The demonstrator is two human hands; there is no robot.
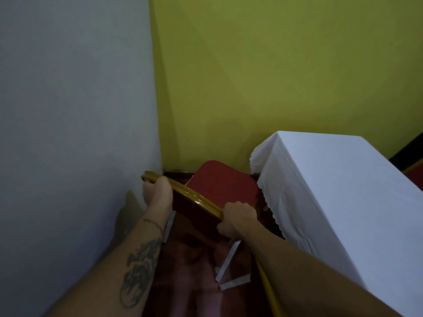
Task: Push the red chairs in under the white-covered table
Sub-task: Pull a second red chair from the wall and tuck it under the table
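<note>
Two hands on one red chair (223,186): left grip (156,191) clenched over far end of gold backrest rail (183,193), right grip (237,217) clenched on near end. Chair stands in corner, between grey wall (75,110) on left and white-covered desk (332,191) on right. Seat front edge near desk's scalloped cloth hem, narrow gap between. Left rail end almost touching grey wall. Yellow-green wall (274,76) close behind seat. Dark floor (190,271) open toward camera.
</note>
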